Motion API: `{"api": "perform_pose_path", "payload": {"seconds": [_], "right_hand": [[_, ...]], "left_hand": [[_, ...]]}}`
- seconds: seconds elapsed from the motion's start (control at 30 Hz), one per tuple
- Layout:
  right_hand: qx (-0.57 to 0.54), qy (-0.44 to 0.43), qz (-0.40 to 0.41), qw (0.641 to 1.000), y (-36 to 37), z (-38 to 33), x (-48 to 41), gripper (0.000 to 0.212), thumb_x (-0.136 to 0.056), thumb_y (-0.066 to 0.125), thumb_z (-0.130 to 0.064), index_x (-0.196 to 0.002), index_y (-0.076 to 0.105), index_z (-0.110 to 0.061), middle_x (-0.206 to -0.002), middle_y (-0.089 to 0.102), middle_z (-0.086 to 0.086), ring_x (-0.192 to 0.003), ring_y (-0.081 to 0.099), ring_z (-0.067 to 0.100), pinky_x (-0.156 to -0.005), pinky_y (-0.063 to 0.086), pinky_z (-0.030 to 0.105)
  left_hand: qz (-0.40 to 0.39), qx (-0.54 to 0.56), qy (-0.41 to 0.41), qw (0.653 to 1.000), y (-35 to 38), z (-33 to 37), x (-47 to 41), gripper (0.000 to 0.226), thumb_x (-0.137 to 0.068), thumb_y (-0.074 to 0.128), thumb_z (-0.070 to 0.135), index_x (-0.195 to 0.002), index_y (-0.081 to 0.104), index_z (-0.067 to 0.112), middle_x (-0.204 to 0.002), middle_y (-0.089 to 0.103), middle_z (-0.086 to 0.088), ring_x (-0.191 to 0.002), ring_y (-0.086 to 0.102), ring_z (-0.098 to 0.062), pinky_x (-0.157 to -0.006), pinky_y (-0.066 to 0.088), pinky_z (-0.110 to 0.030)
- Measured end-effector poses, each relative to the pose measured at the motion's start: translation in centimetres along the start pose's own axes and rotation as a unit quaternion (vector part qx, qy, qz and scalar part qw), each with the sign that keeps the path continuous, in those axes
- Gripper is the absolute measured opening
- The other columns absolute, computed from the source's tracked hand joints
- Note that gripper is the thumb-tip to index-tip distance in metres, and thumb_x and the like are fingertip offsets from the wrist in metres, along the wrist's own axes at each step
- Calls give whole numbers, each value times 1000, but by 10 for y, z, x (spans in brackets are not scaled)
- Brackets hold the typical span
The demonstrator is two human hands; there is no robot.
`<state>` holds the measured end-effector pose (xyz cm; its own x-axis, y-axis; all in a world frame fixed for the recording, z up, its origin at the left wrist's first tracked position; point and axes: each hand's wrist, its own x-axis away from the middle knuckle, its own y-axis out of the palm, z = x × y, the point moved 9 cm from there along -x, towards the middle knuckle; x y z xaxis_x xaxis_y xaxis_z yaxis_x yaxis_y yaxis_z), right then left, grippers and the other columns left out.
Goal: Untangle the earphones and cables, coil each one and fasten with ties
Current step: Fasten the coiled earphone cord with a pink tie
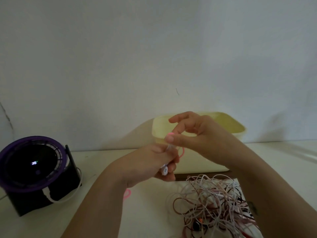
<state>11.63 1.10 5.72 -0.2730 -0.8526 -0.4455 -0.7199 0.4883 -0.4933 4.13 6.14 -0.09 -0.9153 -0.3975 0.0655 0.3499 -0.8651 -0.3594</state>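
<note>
Grips coiled earphone (pixel 165 170) in left hand (pixel 151 162), raised over table (pixel 106 169), just before yellow tub (pixel 231 127). Holds it steeply tilted, upper end toward right fingertips. Pinches pink tie (pixel 182 152) with right hand (pixel 197 136), close above the left. Judged: fastening step. Leaves tangled cables (pixel 214 203) below, apart.

The cable tangle (pixel 214 201) runs off the bottom edge and the fan's display (pixel 34 163) is unreadably blurred
</note>
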Motion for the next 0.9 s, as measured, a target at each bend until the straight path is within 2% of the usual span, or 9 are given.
{"api": "perform_pose_path", "payload": {"seconds": [0.07, 0.13, 0.27, 0.47, 0.6, 0.67, 0.73, 0.83, 0.9], "right_hand": [[-11, 3, -27, 1000, 13, 5, -2, 21, -70, 72, -42, -68, 71, -21, -101, 68, -8, -93, 64, 1, -88, 49, 25], [-28, 5, -36, 999, 21, 9, -2, 21, -79, 71, -31, -73, 69, -10, -76, 72, 1, -66, 66, 10, -65, 52, 24], [-43, 8, 11, 999, 17, 14, -3, 24, -78, 73, -28, -70, 67, -7, -52, 62, -5, -44, 51, -1, -48, 37, 11], [-72, 52, 47, 995, 8, 25, -4, 27, -70, 79, -32, -65, 66, -9, -58, 68, 5, -49, 59, 10, -52, 47, 29], [-102, 63, 81, 989, 1, 26, -2, 33, -71, 80, -28, -62, 59, -3, -50, 58, 2, -38, 49, 8, -36, 39, 22], [-101, 60, 103, 988, -1, 27, -2, 40, -68, 81, -32, -62, 57, -1, -51, 59, 3, -46, 52, 18, -45, 46, 32], [-106, 59, 127, 984, -3, 28, -2, 40, -65, 82, -32, -61, 56, -2, -53, 58, 4, -51, 51, 14, -54, 44, 26], [-131, 59, 148, 978, -8, 29, -1, 39, -64, 81, -31, -59, 52, -6, -47, 56, -2, -46, 50, 8, -49, 41, 17], [-138, 59, 157, 976, -11, 30, 0, 41, -64, 80, -33, -58, 50, -7, -44, 57, -4, -42, 51, 12, -45, 42, 21]], "left_hand": [[-23, -9, 0, 1000, 7, 1, 2, 28, -100, 40, 24, -78, 54, 12, -60, 49, 4, -60, 56, -5, -76, 56, -26], [-34, -6, -1, 999, 10, 1, 2, 28, -99, 41, 21, -76, 53, 13, -60, 49, 4, -60, 55, -8, -77, 56, -27], [-48, 54, -10, 997, 10, -3, -1, 23, -99, 38, 18, -79, 49, 11, -57, 47, 5, -57, 50, -9, -68, 53, -23], [-79, 176, 11, 981, 10, -1, -4, 18, -98, 43, 16, -86, 56, 16, -63, 43, 4, -55, 46, -8, -63, 51, -24], [-90, 240, -1, 967, 10, 1, -4, 23, -91, 45, 21, -86, 66, 16, -63, 44, 1, -55, 45, -10, -62, 52, -26], [-72, 245, 2, 967, 9, 2, -5, 26, -98, 37, 18, -92, 62, 13, -64, 44, 0, -55, 44, -10, -61, 52, -26], [-56, 252, 12, 966, 7, 4, -7, 27, -98, 36, 19, -93, 61, 10, -65, 46, 0, -55, 45, -10, -59, 52, -25], [-31, 255, 34, 966, 9, 6, -11, 28, -98, 39, 18, -87, 63, 9, -66, 48, 0, -54, 45, -9, -60, 51, -23], [-4, 239, 46, 970, 10, 6, -13, 28, -98, 41, 18, -82, 63, 10, -66, 51, 1, -54, 47, -7, -61, 52, -22]]}}
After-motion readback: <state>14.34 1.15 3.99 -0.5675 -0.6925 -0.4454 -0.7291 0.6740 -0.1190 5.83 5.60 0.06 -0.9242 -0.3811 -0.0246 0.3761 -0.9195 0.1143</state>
